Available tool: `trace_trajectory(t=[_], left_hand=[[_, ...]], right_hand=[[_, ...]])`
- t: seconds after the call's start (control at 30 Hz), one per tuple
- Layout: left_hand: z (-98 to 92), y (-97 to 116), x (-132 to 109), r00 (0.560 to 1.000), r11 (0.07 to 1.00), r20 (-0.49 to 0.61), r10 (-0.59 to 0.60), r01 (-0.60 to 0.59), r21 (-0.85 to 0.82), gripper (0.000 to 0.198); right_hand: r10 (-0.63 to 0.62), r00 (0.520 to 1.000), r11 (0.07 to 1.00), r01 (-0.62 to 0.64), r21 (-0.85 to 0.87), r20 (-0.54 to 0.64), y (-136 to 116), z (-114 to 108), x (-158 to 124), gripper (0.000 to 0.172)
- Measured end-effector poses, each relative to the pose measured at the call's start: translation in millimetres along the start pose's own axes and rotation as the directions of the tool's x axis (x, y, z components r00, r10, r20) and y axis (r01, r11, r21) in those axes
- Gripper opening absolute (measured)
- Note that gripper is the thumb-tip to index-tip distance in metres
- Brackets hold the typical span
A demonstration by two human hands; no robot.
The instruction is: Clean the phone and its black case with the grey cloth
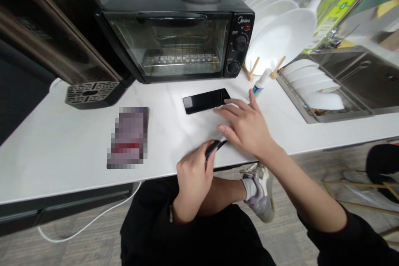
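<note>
My left hand is closed around a small black object at the counter's front edge. A thin end sticks out of its grip toward my right hand; most of the object is hidden, so its kind is unclear. My right hand hovers above the counter with its fingers spread, its thumb near that thin end. Just beyond the right fingertips lies a black smartphone, flat on the counter. Behind the right hand stands a small white spray bottle with a coloured label.
A flat, pixelated item lies left on the white counter. At the back stand a black toaster oven and a plate rack. A drink machine is left, a sink with bowls right.
</note>
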State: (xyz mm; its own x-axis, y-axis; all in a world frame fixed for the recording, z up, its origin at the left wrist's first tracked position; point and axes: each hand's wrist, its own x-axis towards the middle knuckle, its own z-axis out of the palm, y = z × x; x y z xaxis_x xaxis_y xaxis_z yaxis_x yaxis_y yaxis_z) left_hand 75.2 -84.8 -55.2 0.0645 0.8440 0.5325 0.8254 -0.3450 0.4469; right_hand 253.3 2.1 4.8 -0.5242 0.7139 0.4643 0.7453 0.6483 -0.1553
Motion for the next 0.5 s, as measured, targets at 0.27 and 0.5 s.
trace_trajectory(t=[0.27, 0.5], left_hand=[[0.9, -6, -4, 1.000, 0.999, 0.031, 0.003, -0.004, 0.041, 0.022], [-1.1, -3, -2, 1.000, 1.000, 0.006, -0.002, 0.001, 0.014, 0.023]], right_hand=[[-0.101, 0.995, 0.923, 0.091, 0.375, 0.008, -28, 0, -4, 0.075], [0.189, 0.966, 0.827, -0.061, 0.559, -0.174, 11, -9, -15, 0.050]])
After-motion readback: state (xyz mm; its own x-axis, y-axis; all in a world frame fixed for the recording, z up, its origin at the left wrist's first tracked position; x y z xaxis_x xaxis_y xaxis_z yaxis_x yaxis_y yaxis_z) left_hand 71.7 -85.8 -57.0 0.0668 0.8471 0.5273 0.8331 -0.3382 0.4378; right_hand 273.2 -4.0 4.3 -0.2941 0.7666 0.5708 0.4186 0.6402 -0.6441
